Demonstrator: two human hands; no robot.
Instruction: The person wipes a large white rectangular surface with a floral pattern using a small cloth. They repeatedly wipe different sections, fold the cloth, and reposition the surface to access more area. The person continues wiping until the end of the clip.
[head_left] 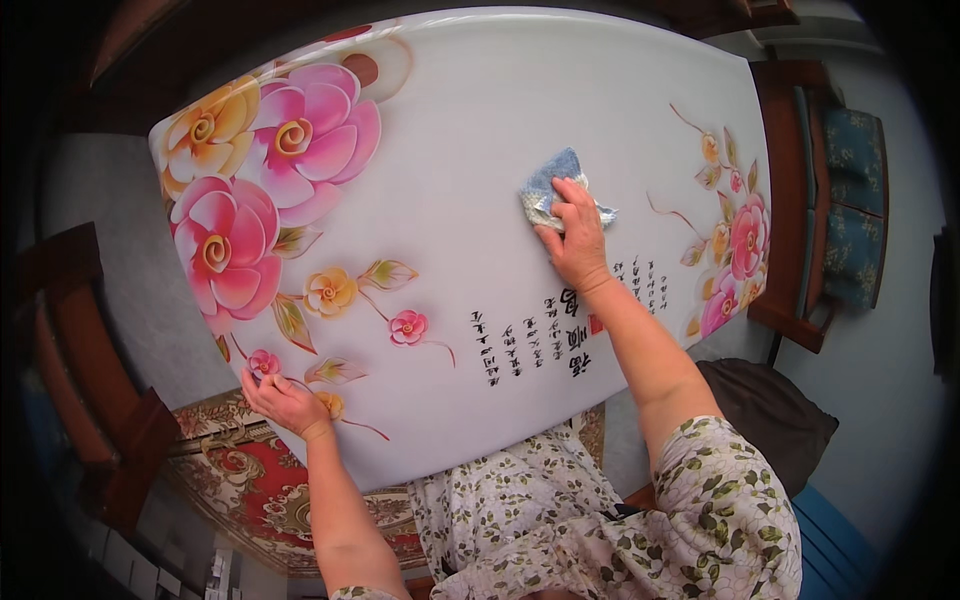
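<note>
A white table (470,110) with a glossy surface, printed with large pink and yellow flowers and dark lettering, lies before me. On its right half my right hand (575,240) presses down a folded blue-and-white cloth (553,178), fingers bent over it. The cloth lies against the tabletop, partly hidden under the hand. My left hand (287,402) is at the near left edge, beside a small printed pink flower. Its thumb side rests on top while the other fingers curl along the rim; their tips are partly hidden.
Wooden chairs stand left (85,340) and right of the table, the right one with blue patterned cushions (855,160). Dark wooden furniture borders the far side. A red patterned rug (255,490) lies below at left. A dark brown covered item (770,410) sits by my right arm.
</note>
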